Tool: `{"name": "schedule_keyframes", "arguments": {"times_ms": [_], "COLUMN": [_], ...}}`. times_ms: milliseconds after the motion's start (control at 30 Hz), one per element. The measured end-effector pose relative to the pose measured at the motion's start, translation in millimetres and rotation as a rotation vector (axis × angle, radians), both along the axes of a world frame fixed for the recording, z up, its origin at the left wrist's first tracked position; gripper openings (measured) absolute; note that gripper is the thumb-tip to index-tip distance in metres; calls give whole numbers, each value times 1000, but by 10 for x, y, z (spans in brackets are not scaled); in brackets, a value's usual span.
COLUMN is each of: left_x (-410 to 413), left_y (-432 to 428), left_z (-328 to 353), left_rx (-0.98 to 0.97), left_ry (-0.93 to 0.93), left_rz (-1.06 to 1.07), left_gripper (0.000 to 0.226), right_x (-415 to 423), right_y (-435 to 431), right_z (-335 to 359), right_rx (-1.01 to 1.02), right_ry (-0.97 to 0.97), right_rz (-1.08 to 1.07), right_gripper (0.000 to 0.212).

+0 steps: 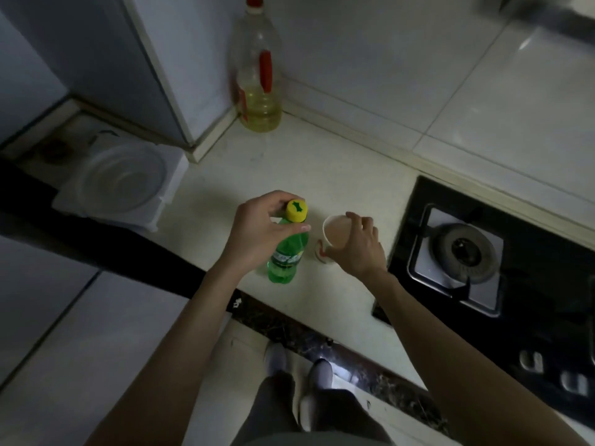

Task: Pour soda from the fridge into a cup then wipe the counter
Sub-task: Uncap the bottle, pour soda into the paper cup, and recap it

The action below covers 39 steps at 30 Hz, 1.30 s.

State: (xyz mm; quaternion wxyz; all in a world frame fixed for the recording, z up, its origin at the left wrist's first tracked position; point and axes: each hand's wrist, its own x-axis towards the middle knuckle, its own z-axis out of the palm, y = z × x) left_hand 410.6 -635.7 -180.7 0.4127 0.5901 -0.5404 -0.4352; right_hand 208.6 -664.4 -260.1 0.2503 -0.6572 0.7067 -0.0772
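— Two hands, both busy near the front edge of the counter [289, 162]. What has each got?

— The left hand [257, 230] grips the soda bottle [285, 255] at the neck, with the fingers curled just under the yellow cap [297, 210] and the thumb across the shoulder. The right hand [357, 249] is wrapped round the side of the cup [335, 231].

— Which way does the bottle lie from the cup?

— Just to its left, nearly touching, and both sit a little in from the front edge. The bottle stands upright on the counter, long axis vertical, cap on. The cup's mouth faces up. I cannot tell whether its base rests on the counter.

— So what does the next move turn on?

— In my judgement the cap has to come off first. The right hand is at the cup, so it would need to let go and cross leftward to twist. After that the bottle tips rightward over the rim, a short swing.

— And further back?

— A stove [463, 249] at the right end, a clear plastic tub [122, 181] off the left end, and an oil bottle [257, 91] in the far corner against the wall.
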Motion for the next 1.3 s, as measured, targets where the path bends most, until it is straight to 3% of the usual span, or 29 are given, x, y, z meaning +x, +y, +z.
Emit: {"name": "schedule_keyframes", "arguments": {"times_ms": [267,533,867,1300], "left_x": [-582,-1727,-3717,-5889], "left_y": [-3,341,1842,3480], "left_z": [125,385,520,540], "left_rx": [13,-26,-161,13], "left_ry": [-19,4,11,191], "left_rz": [-167,-420,-633,-997], "left_gripper": [41,44,41,42], "right_x": [-611,-1721,-3447,-5061], "right_y": [450,1261,3184,5504], "right_z": [355,688,830,1001], "right_rx": [-157,-282,-361,-381], "right_ry": [-54,-71,-54,23], "right_rz": [-216,-478,-781,-1271], "right_gripper": [91,90,87,86]}}
